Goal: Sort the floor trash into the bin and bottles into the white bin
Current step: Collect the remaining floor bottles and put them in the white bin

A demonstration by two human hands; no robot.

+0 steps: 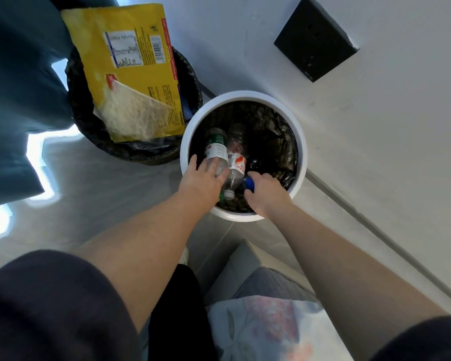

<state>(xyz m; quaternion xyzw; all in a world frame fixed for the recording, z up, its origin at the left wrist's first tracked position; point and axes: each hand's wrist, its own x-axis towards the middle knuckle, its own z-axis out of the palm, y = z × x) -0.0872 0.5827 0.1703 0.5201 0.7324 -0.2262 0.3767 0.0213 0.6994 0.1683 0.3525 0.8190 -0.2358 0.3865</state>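
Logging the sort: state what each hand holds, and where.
The right hand grips a blue-capped bottle at its cap end. The left hand lies on the green-label bottle near its neck; a grip cannot be told.

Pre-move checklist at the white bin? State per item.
1. Both hands over the white bin: ok.
2. Left hand gripping the green-label bottle: cannot tell; its fingers lie over it.
3. Right hand holding the blue-capped bottle: ok, fingers curled round it.
4. Red-label bottle inside the rim: ok.
5. Yellow packet fully inside the black bin: not ok, it sticks out.
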